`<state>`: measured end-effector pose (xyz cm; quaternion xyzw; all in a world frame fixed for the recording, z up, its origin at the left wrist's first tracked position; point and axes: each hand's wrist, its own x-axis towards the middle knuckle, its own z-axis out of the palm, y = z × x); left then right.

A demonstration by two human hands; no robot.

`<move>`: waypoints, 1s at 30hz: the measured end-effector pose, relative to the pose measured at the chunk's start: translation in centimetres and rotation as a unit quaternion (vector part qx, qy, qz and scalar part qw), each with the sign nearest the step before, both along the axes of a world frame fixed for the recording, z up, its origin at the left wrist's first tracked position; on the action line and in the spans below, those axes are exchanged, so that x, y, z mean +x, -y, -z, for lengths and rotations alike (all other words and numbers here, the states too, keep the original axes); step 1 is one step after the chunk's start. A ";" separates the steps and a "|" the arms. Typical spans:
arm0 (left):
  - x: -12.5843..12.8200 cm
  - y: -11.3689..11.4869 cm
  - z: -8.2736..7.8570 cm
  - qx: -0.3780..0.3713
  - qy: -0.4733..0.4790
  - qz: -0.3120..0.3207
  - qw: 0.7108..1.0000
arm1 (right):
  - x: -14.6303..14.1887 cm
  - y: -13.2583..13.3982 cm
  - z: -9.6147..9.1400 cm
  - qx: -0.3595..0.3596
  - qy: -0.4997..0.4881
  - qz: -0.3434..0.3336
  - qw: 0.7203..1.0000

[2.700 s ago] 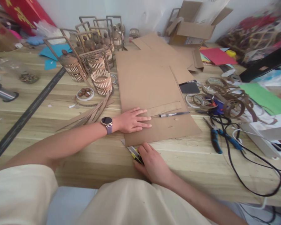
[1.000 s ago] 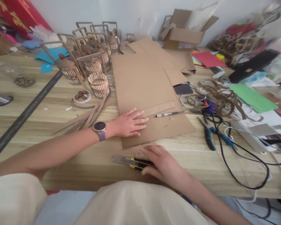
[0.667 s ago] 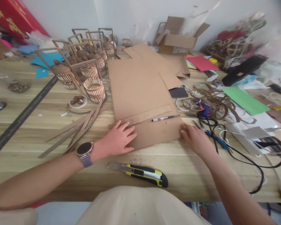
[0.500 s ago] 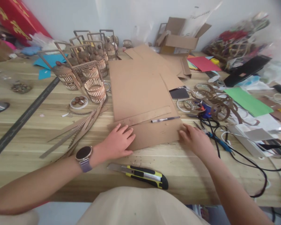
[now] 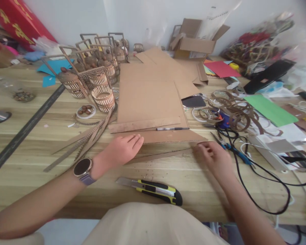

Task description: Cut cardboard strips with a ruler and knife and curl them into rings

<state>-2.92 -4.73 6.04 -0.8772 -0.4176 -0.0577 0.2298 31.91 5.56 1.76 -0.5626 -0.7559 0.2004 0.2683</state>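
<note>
A large brown cardboard sheet [image 5: 149, 98] lies in front of me with its near edge raised off the wooden table [image 5: 209, 183]. My left hand [image 5: 121, 149], a watch on its wrist, holds that edge at the left with fingers together. My right hand [image 5: 214, 156] has its fingertips curled at the sheet's near right corner. A thin cut-off strip [image 5: 163, 156] lies on the table under the raised edge. A cardboard strip [image 5: 145, 124] and a pen [image 5: 172, 128] rest on the sheet. A yellow-black utility knife [image 5: 153, 190] lies near the table's front edge, with neither hand touching it.
Slatted cardboard lanterns [image 5: 102, 85] and long strips [image 5: 86, 139] stand to the left. Pliers [image 5: 231, 146], black cables [image 5: 260, 190], cardboard rings [image 5: 234, 109] and a phone [image 5: 193, 101] lie to the right. An open box [image 5: 196, 41] and coloured paper sit at the back.
My right hand let go of the knife and went to the sheet's right corner. Both hands then raised the sheet's near edge and moved it back, baring a thin strip on the table.
</note>
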 end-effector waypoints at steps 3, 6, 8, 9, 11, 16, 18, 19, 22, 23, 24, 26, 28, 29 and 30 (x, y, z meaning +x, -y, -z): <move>-0.6 0.2 0.8 0.023 0.020 0.026 0.999 | -0.7 0.6 0.1 0.069 0.110 -0.221 0.967; -1.1 0.5 1.5 0.031 0.031 0.043 0.998 | -1.1 0.6 0.2 0.127 0.180 -0.299 0.928; -1.2 0.8 1.9 0.013 0.045 0.042 0.998 | -0.8 0.9 0.0 0.158 0.219 -0.325 0.906; -1.3 0.9 2.0 -0.002 0.060 0.035 0.998 | -0.4 1.1 -0.2 0.166 0.230 -0.334 0.899; -1.4 1.0 2.5 -0.049 0.096 0.012 0.994 | 0.7 1.9 -1.1 0.167 0.215 -0.341 0.900; -2.2 1.0 3.1 -0.192 0.175 -0.015 0.966 | 2.6 3.7 -3.9 0.015 0.027 -0.218 0.975; -1.8 1.2 2.5 -0.214 0.236 -0.035 0.947 | 1.4 3.8 -4.7 -0.093 -0.094 -0.100 0.986; -1.2 1.3 1.9 -0.223 0.278 -0.053 0.933 | 0.4 3.7 -4.9 -0.152 -0.170 -0.054 0.972; 1.7 2.2 -0.3 -0.303 0.413 -0.111 0.852 | -3.9 3.2 -5.3 -0.298 -0.359 -0.018 0.884; 2.9 2.5 -0.9 -0.343 0.447 -0.142 0.814 | -5.3 3.1 -5.3 -0.328 -0.397 -0.013 0.857; 4.2 2.8 -1.4 -0.379 0.482 -0.167 0.772 | -6.7 3.1 -5.3 -0.351 -0.424 -0.016 0.835; 6.4 3.0 -1.8 -0.435 0.552 -0.188 0.686 | -8.9 3.4 -5.0 -0.376 -0.458 -0.026 0.805; 7.9 2.9 -1.4 -0.470 0.624 -0.187 0.595 | -10.6 3.9 -4.5 -0.379 -0.473 -0.041 0.795; 8.4 2.7 -1.0 -0.486 0.653 -0.184 0.552 | -11.1 4.2 -4.2 -0.374 -0.474 -0.048 0.796; 8.7 2.5 -0.6 -0.496 0.677 -0.180 0.513 | -11.6 4.3 -3.8 -0.368 -0.472 -0.054 0.799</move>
